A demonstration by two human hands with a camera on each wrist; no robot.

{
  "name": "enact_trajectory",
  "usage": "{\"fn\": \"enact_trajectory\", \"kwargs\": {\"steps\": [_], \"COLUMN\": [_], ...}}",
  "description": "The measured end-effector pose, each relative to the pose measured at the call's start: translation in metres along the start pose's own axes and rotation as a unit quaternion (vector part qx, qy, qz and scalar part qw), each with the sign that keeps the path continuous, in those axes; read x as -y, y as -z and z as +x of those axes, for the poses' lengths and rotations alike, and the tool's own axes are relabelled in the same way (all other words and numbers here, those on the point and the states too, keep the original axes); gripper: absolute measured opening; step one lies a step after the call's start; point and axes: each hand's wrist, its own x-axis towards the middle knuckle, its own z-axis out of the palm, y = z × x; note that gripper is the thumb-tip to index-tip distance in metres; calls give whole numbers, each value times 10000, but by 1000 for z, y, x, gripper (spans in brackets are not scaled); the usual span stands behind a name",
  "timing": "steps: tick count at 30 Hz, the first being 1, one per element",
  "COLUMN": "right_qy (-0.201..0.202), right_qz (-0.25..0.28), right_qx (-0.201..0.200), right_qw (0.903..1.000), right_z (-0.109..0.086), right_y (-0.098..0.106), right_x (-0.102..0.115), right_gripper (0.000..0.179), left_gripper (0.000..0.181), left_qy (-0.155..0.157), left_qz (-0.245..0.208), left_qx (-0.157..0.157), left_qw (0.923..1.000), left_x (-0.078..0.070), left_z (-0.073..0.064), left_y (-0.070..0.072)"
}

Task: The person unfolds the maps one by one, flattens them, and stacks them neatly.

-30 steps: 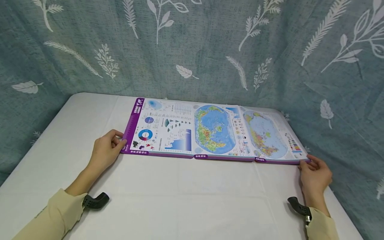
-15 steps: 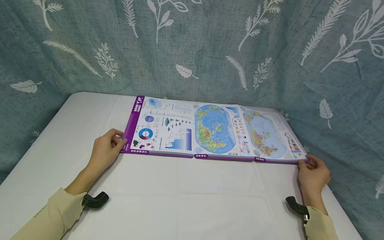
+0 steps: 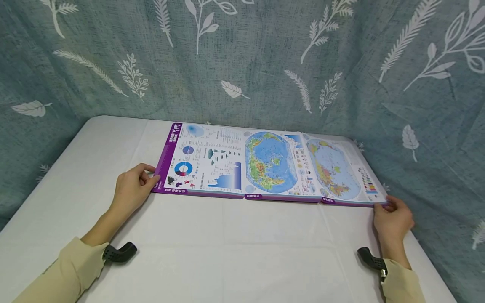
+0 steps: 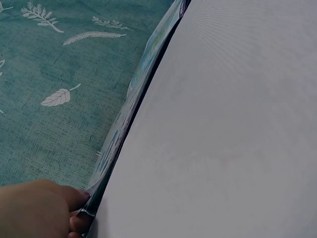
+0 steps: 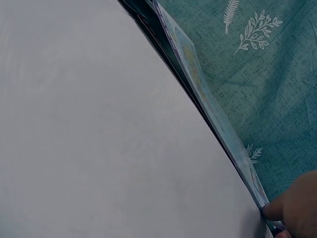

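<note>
A fold-out world map with a purple left border lies across the far half of the table, three panels showing. Charts and icons fill the left panel, and a world map is printed on each of the other two. My left hand pinches its near left corner, thumb on top and fingers underneath, as the left wrist view also shows. At the near right corner, my right hand pinches the edge. The right wrist view shows the map's edge from low down, with a gap between its layers.
A white cloth covers the table. Behind it and along the sides hangs a teal curtain with white leaf prints. Black curved devices stick out from both sleeves, one at the left wrist and one at the right.
My right hand has shifted slightly left, along with the map's right edge. The left hand stays at its corner, and both keep their hold.
</note>
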Motion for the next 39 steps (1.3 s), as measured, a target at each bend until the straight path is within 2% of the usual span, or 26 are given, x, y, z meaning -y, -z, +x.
{"fn": "enact_trajectory", "kwargs": {"steps": [7,17,28,31,34,36,39], "right_qy": [-67,16,52,232,598,819,1021], "right_qz": [-90,-101,-234,-181,-32,88,157], "right_qx": [306,199,257,140,-89,-118,60], "right_qw": [9995,9997,9994,9995,9982,9965,9946], "right_z": [0,0,-4,-6,-7,-8,-10], "right_y": [2,1,5,7,5,3,-3], "right_x": [1,1,4,6,10,15,24], "right_gripper": [50,47,57,57,54,53,55], "left_gripper": [27,27,25,25,26,26,25], "left_qy": [-26,4,-13,-62,-74,-102,-137], "left_qz": [-9,58,52,90,113,132,145], "left_qx": [-2,-56,-181,-233,-217,-212,-234], "left_qw": [10000,10000,9998,9997,9997,9996,9995], "left_x": [-1,-1,0,0,0,2,4], "left_z": [0,1,1,2,3,4,5], "left_y": [0,1,-1,-1,-1,-1,-2]}}
